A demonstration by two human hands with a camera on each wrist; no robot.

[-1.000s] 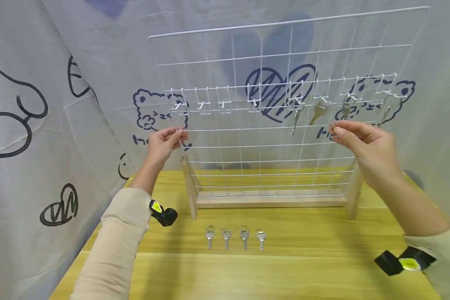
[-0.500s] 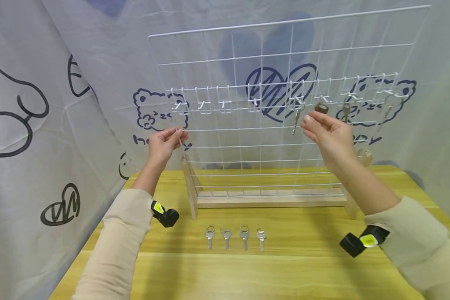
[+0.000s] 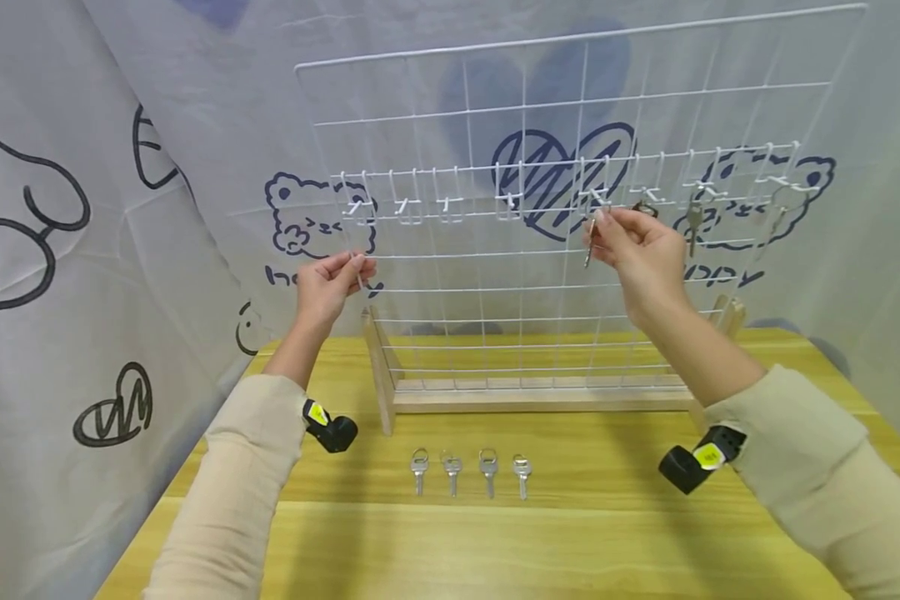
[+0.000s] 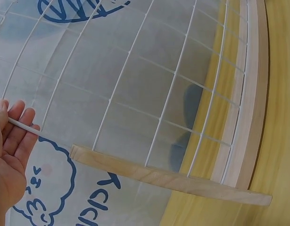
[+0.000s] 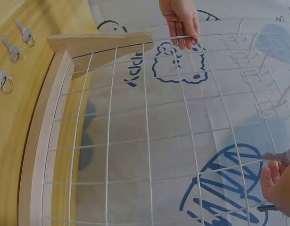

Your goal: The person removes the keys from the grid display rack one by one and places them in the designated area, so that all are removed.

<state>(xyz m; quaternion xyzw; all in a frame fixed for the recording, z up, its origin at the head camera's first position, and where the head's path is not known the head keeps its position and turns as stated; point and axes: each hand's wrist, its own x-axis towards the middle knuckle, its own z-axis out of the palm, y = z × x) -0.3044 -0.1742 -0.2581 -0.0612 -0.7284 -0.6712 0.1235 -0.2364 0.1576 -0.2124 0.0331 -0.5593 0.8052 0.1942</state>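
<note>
My left hand [image 3: 330, 283] grips the left side wire of a white wire grid [image 3: 523, 290], thumb against curled fingers. In the left wrist view, the left hand [image 4: 12, 141] has that wire across its fingers. My right hand [image 3: 645, 258] is up at the hooks, thumb and fingertips pinching the upper part of a hanging silver key [image 3: 590, 248]; its ring is hidden behind the fingers. Behind the right hand, a brownish key [image 3: 645, 209] hangs partly covered. Two more keys hang further right: one silver [image 3: 693, 223], one at the far right [image 3: 778, 220].
Several bare white hooks [image 3: 402, 208] line the grid's left half. A wooden stand [image 3: 540, 402] holds the grid upright on the yellow wood-grain table [image 3: 585, 542]. In front lie several loose silver keys [image 3: 488, 475] with rings, in a row. A printed curtain [image 3: 195, 317] hangs behind.
My right hand has moved left along the hooks, past the brownish key, to the silver key beside it. My left hand stays on the grid's side wire.
</note>
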